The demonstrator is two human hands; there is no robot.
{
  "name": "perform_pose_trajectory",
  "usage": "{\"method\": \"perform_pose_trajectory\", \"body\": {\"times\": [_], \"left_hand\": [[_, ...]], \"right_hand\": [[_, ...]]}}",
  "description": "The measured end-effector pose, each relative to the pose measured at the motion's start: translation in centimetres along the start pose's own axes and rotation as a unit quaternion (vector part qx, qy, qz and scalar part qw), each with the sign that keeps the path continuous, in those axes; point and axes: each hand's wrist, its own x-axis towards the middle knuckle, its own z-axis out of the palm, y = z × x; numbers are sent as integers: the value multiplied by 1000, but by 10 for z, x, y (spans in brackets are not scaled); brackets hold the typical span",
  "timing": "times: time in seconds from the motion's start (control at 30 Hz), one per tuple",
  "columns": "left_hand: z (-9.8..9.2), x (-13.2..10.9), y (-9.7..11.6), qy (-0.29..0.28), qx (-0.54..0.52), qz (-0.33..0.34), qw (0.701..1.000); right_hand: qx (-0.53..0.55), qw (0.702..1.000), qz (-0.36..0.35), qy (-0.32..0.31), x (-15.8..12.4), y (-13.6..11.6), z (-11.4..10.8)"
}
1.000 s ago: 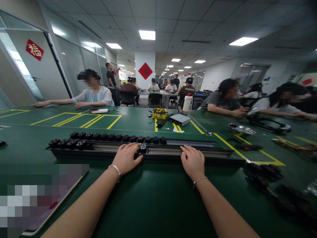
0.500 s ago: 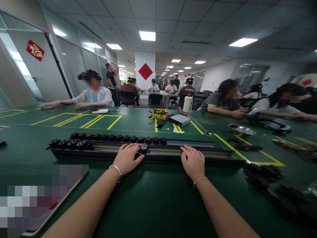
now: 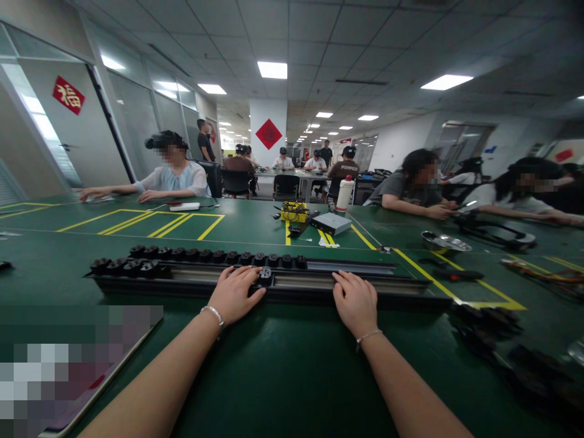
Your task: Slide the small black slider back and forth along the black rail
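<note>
A long black track with a pale metal channel lies crosswise on the table. Several black socket-like modules sit at its left end, and one stands alone mid-track, a black module. My left hand rests over the track just left of that lone module. Its fingers are stretched out, the thumb apart, and the fingertips are at the module's side. Farther right, my right hand lies on the track with fingers extended, holding nothing. Behind runs a second track bearing a row of modules.
On the left lies a blurred-out flat device. Loose black parts are at the right, near a metal bowl. Farther back stand a yellow basket, a grey box and a bottle. Other people sit around the table.
My hands and the lone module hold their places. The view has tilted very slightly. A standing person in the background has lowered an arm.
</note>
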Motion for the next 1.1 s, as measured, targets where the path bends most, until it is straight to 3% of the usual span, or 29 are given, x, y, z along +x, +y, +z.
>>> {"method": "perform_pose_trajectory", "body": {"times": [1.1], "left_hand": [[-2,1,-1,-15,-7,0,1000]], "right_hand": [[-2,1000,1,-2,0,-1,-2]]}}
